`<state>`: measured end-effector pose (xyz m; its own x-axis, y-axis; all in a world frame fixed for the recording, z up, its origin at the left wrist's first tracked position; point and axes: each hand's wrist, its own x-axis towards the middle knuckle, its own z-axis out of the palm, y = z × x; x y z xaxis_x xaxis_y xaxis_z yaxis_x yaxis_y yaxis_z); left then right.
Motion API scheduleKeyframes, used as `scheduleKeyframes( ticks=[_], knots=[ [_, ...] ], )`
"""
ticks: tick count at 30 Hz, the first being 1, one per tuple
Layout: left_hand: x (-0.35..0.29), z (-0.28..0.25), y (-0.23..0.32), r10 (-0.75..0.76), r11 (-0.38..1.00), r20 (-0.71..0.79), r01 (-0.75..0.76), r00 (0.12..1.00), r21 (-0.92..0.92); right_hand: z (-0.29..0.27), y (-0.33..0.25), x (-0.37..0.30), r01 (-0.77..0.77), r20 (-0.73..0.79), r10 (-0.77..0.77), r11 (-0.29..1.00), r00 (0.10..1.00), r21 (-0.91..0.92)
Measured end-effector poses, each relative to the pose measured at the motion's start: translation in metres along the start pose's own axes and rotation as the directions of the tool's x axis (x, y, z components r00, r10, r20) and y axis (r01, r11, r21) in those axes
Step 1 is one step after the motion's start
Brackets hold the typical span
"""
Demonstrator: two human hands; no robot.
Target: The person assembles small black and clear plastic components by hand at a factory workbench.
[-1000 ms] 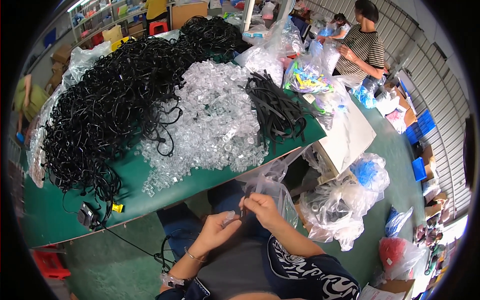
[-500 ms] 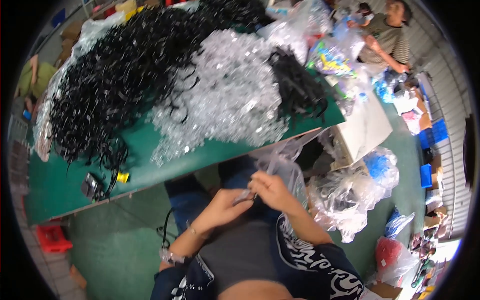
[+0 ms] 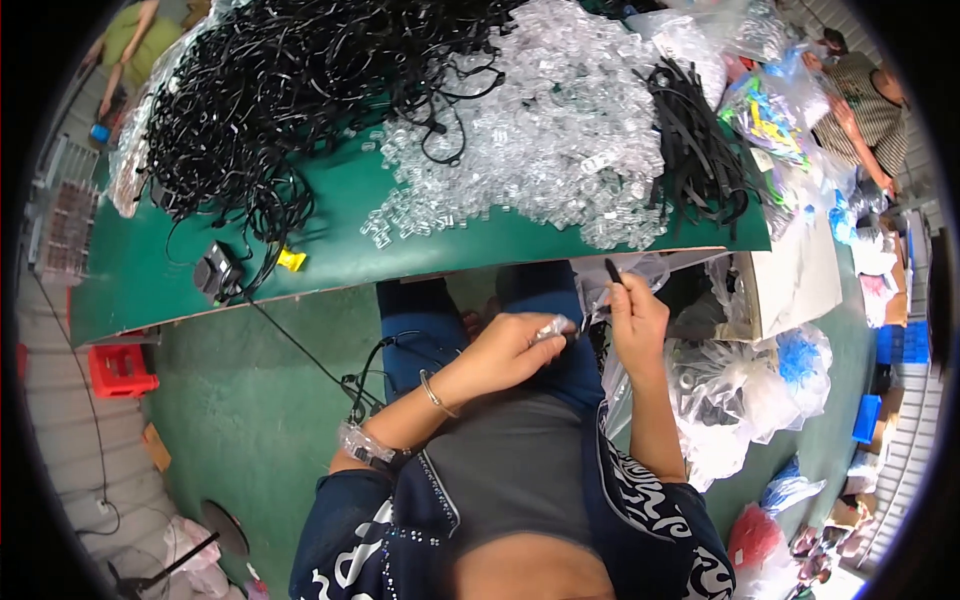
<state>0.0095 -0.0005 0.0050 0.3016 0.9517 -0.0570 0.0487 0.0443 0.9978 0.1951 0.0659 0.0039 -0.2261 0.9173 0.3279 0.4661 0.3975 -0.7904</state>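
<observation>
My left hand (image 3: 512,350) is closed above my lap, with a small clear plastic piece (image 3: 552,328) between thumb and fingers. Something dark shows at its fingertips, too small to make out. A little to the right, my right hand (image 3: 638,318) pinches a short black strap (image 3: 613,270) whose end sticks up past the fingers. The two hands are apart, just in front of the table's near edge. On the green table (image 3: 340,215) beyond them lies a wide heap of clear plastic pieces (image 3: 540,130). Beside it on the right is a bundle of flat black straps (image 3: 695,150).
Tangled black straps (image 3: 250,90) pile up at the table's left. Near its front edge are a small black device (image 3: 217,272) with a cable and a yellow piece (image 3: 291,259). A red stool (image 3: 120,370) stands at left; clear bags (image 3: 740,390) lie at right. A co-worker (image 3: 865,110) is at far right.
My hands have moved apart; the right one has risen to the right with the black strap showing. The view has shifted, so the table appears higher and further right.
</observation>
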Motion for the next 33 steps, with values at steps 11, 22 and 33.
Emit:
scheduleKeyframes(
  ticks=[11, 22, 33],
  knots=[
    [0.051, -0.052, 0.005, 0.5, 0.652, -0.541, 0.117, 0.677, 0.749, 0.011, 0.001, -0.009, -0.006, -0.008, 0.007, 0.991, 1.0, 0.134],
    [0.047, -0.056, -0.004, 0.484, 0.546, -0.44, 0.132, 0.756, 0.827, 0.016, 0.01, -0.023, -0.117, 0.154, 0.079, 0.959, 0.985, 0.258],
    [0.058, -0.051, -0.002, 0.403, 0.515, -0.52, 0.283, 0.753, 0.809, 0.016, -0.014, -0.021, -0.166, 0.245, 0.101, 0.952, 0.964, 0.258]
  ],
)
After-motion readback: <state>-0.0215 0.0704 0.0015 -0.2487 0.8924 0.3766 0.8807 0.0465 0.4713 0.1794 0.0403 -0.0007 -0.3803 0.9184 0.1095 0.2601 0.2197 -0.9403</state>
